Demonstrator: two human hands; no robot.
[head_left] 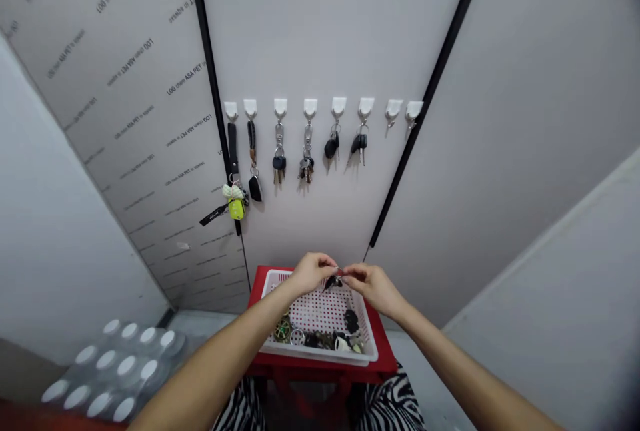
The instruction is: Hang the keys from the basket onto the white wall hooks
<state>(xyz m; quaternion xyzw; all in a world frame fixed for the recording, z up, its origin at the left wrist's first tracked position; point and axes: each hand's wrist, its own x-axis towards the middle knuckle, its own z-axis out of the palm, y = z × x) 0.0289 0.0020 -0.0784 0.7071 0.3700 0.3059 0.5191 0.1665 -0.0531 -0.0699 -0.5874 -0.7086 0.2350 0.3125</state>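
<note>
Above the far right part of a white plastic basket (374,350), both hands meet at a small bunch of keys (332,282). My left hand (315,272) is closed in a pinch on the metal ring of the bunch. From the other side, my right hand (371,283) pinches the same ring. Dark keys hang beneath the fingers. Inside the basket, along its near side, lie a green and gold round piece (283,330), a silver wheel-shaped piece (297,337), a white piece (343,344) and a pile of dark keys (323,340).
The basket stands on a red stool (385,358). On the wall behind, several white hooks form a row; key bunches (279,162) and a yellow-green key fob (236,208) hang there. The two rightmost hooks (394,110) carry no large bunch. Capped bottles (125,366) stand at lower left.
</note>
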